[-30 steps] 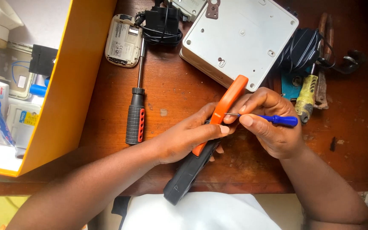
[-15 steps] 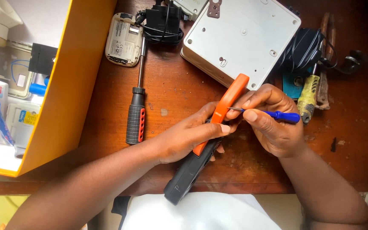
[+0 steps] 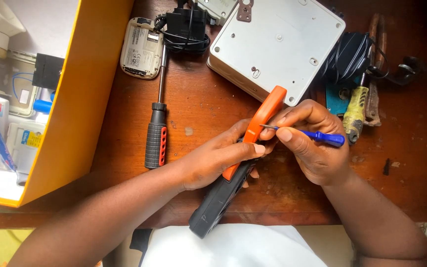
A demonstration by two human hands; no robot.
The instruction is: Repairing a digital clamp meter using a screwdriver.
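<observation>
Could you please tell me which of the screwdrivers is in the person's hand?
The small blue-handled screwdriver, held in the right hand; the black-and-red one lies untouched on the table.

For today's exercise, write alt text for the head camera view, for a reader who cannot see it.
A left hand grips an orange and black handheld tool over a wooden table, while the right hand touches a small blue screwdriver to it. A larger black and red screwdriver, a grey box and a yellow box lie nearby.
</observation>
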